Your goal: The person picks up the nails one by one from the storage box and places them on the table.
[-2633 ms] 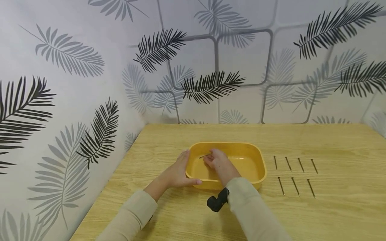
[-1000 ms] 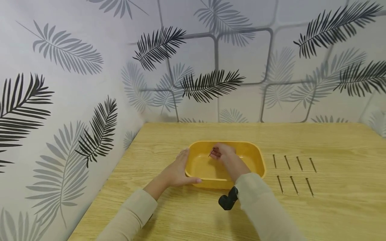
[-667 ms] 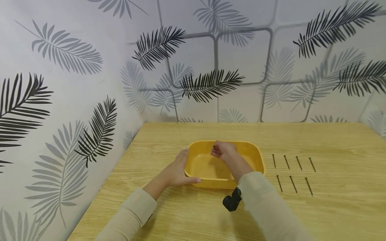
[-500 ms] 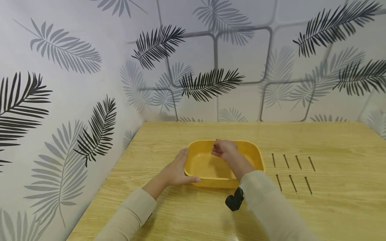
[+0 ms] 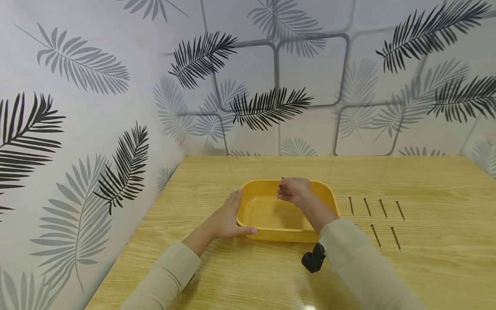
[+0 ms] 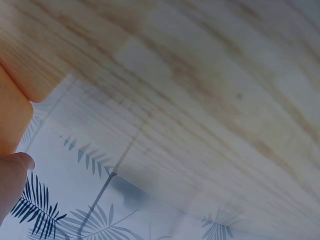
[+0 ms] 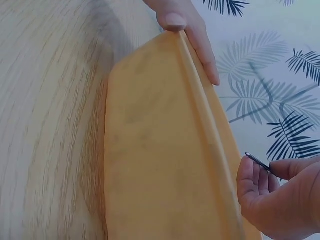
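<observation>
A shallow yellow plastic tub (image 5: 271,234) stands on the table. My left hand (image 5: 224,219) holds its near left corner, fingers along the left wall and thumb along the front; in the right wrist view this hand (image 7: 187,25) shows at the tub's corner. Over the tub's inside, my right hand (image 5: 296,191) pinches a thin dark nail (image 5: 280,189), nearly upright with its head on top. The nail (image 7: 257,161) also shows between thumb and fingers in the right wrist view. Only parts of the left hand (image 6: 12,175) enter the left wrist view.
Right of the tub, several dark nails (image 5: 382,208) lie in two rows on the wooden table (image 5: 438,258). The right sleeve (image 5: 348,245) covers most of one front-row nail. A black wrist camera (image 5: 313,259) hangs under that arm. Leaf-patterned walls (image 5: 248,142) border the table.
My right hand has moved rightward and a little up over the tub. The nail in it has swung from nearly flat to nearly upright. The left hand still holds the tub's corner.
</observation>
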{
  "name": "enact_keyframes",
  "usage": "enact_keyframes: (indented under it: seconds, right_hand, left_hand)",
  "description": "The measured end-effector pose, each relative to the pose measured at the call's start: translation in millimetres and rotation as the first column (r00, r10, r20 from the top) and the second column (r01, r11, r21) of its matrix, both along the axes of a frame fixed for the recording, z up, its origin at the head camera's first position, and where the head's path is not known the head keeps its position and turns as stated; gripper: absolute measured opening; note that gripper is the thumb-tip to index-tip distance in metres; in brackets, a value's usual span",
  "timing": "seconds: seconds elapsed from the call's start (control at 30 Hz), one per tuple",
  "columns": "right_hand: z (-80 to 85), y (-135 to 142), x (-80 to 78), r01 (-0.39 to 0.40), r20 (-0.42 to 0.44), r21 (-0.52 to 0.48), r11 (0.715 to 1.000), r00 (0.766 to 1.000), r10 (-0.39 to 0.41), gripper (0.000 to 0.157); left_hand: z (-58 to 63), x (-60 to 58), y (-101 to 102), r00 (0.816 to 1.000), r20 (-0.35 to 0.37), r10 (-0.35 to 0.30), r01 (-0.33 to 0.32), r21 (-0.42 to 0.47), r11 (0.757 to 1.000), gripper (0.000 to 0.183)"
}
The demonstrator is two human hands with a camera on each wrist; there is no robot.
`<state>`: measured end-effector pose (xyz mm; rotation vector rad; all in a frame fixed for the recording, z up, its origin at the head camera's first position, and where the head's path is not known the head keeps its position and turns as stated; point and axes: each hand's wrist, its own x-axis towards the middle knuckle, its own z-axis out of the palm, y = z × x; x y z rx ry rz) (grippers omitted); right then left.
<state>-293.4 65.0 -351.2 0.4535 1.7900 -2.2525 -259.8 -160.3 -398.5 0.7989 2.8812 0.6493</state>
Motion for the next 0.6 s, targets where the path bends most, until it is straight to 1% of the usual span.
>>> enact_keyframes:
  seconds: [0.2,0.43,0.47,0.6]
  right_hand:
    - [0.8,10.7,2.6,-0.016,-0.007,0.005,1.000,1.000,0.016,0.046]
    - [4.9,21.4,7.0,-0.021,-0.016,0.011,1.000,1.000,0.021,0.014]
    - [5.8,22.9,7.5,-0.018,-0.017,0.014,1.000,1.000,0.019,0.012]
    - [9.4,29.4,9.4,-0.023,-0.026,0.017,1.000,0.999,0.023,0.011]
  left_hand:
    - [1.3,-0.1,0.0,1.000,-0.006,-0.006,0.006,0.001,1.000,0.125]
    - [1.3,0.2,0.3,1.000,-0.010,-0.011,0.011,0.010,1.000,0.124]
    - [1.2,0.4,0.3,1.000,-0.010,-0.012,0.012,0.010,1.000,0.124]
    - [0.7,0.5,0.1,1.000,-0.008,-0.014,0.014,0.010,1.000,0.125]
